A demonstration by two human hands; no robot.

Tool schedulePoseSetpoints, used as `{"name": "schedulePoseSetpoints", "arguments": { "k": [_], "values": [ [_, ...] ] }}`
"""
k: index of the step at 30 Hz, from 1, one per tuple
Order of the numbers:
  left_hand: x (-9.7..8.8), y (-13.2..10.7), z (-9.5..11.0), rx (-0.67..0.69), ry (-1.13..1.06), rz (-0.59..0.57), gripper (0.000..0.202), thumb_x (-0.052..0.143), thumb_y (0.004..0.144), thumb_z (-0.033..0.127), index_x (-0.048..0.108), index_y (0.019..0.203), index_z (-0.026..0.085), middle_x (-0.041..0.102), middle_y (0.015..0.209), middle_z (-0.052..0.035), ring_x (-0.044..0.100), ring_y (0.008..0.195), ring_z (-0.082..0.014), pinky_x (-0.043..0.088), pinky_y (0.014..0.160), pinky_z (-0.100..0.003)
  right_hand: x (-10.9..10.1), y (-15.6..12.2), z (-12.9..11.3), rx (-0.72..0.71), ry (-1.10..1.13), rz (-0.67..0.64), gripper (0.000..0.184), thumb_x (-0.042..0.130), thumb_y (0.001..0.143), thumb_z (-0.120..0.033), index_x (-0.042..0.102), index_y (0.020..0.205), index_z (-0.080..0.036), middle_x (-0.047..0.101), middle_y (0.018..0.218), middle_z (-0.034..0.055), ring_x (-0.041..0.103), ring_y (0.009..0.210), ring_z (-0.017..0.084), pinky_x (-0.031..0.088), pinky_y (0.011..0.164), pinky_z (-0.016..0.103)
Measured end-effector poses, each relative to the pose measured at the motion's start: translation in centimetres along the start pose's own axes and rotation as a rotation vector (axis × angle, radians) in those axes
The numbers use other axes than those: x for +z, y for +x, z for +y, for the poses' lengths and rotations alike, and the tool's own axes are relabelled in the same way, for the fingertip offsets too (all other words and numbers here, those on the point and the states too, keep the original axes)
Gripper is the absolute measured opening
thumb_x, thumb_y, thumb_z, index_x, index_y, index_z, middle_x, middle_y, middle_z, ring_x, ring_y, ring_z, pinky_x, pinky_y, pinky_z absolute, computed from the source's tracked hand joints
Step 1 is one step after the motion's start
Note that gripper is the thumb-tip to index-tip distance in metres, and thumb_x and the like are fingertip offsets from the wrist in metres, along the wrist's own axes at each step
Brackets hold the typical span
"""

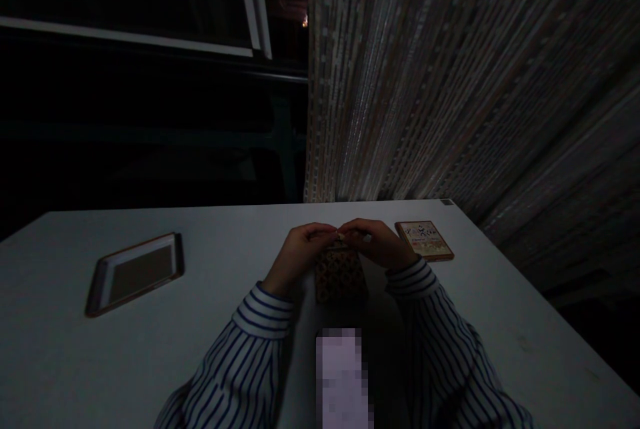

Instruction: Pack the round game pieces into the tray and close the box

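Note:
My left hand (299, 255) and my right hand (381, 242) meet at the far middle of a white table (225, 349). Both pinch the top edge of a small patterned box or card pack (339, 275) with an orange and dark print, which stands or lies between my wrists. The fingertips of both hands touch at its top. Striped shirt sleeves cover both forearms. What exactly the fingers hold at the top is too dark to tell.
A flat tray with a brown rim (136, 272) lies on the table at the left. A small orange-bordered card box (424, 239) lies just right of my right hand. A bead curtain (450, 82) hangs behind the table; a dark window is at the left.

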State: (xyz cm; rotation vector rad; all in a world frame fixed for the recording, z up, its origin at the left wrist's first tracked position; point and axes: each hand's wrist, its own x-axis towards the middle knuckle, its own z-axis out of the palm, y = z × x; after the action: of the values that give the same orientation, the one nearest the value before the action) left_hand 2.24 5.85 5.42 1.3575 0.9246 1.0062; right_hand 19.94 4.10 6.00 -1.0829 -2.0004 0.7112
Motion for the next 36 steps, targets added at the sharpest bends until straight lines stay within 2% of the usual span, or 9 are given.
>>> {"name": "schedulePoseSetpoints", "arguments": {
  "k": [7, 12, 22, 25, 31, 36],
  "values": [
    [-0.09, 0.04, -0.03, 0.006, 0.024, -0.01, 0.023, 0.068, 0.06, 0.03, 0.066, 0.076, 0.013, 0.067, 0.076, -0.0049, 0.06, 0.073, -0.0164, 0.046, 0.072, -0.03, 0.11, 0.07, 0.6, -0.022, -0.02, -0.014, 0.024, 0.053, 0.078, -0.033, 0.061, 0.094, -0.016, 0.062, 0.078, 0.0029, 0.054, 0.068, 0.011, 0.043, 0.062, 0.022],
    [-0.09, -0.05, 0.01, -0.024, -0.012, -0.014, 0.025, 0.067, 0.061, 0.029, 0.065, 0.081, 0.013, 0.068, 0.077, -0.0049, 0.061, 0.073, -0.0157, 0.046, 0.071, -0.029, 0.03, 0.12, 0.19, 0.001, -0.042, -0.011, 0.023, 0.052, 0.079, -0.029, 0.061, 0.095, -0.015, 0.063, 0.084, 0.004, 0.055, 0.073, 0.012, 0.043, 0.064, 0.022],
    [-0.4, 0.18, -0.31, -0.031, -0.069, 0.067, 0.032, 0.07, 0.058, 0.029, 0.062, 0.085, 0.012, 0.067, 0.075, -0.0042, 0.061, 0.071, -0.0144, 0.047, 0.07, -0.028, 0.24, 0.05, 0.86, 0.066, -0.068, 0.046, 0.025, 0.051, 0.077, -0.027, 0.06, 0.096, -0.015, 0.06, 0.071, 0.0005, 0.052, 0.063, 0.01, 0.042, 0.059, 0.022],
    [-0.4, 0.17, -0.17, -0.034, -0.075, 0.083, 0.033, 0.07, 0.057, 0.029, 0.062, 0.084, 0.012, 0.067, 0.073, -0.0041, 0.061, 0.07, -0.0147, 0.047, 0.071, -0.028, 0.42, 0.11, 0.81, 0.081, -0.048, 0.039, 0.024, 0.051, 0.077, -0.027, 0.059, 0.096, -0.015, 0.06, 0.069, 0.0002, 0.052, 0.062, 0.01, 0.042, 0.058, 0.022],
    [-0.21, 0.12, -0.11, -0.059, -0.102, 0.076, 0.032, 0.069, 0.058, 0.028, 0.062, 0.085, 0.012, 0.066, 0.071, -0.0033, 0.061, 0.066, -0.0133, 0.047, 0.066, -0.026, 0.73, 0.24, 0.36, 0.088, 0.058, 0.04, 0.025, 0.053, 0.076, -0.028, 0.057, 0.096, -0.015, 0.063, 0.079, 0.0033, 0.056, 0.066, 0.01, 0.045, 0.06, 0.023],
    [-0.02, -0.01, -0.11, -0.062, -0.117, 0.061, 0.032, 0.069, 0.059, 0.027, 0.062, 0.086, 0.011, 0.066, 0.07, -0.0038, 0.061, 0.065, -0.014, 0.047, 0.065, -0.027, 0.84, 0.35, 0.17, 0.117, 0.03, 0.07, 0.022, 0.053, 0.076, -0.029, 0.058, 0.093, -0.015, 0.064, 0.076, 0.0025, 0.056, 0.063, 0.01, 0.044, 0.056, 0.022]
  ]
}}
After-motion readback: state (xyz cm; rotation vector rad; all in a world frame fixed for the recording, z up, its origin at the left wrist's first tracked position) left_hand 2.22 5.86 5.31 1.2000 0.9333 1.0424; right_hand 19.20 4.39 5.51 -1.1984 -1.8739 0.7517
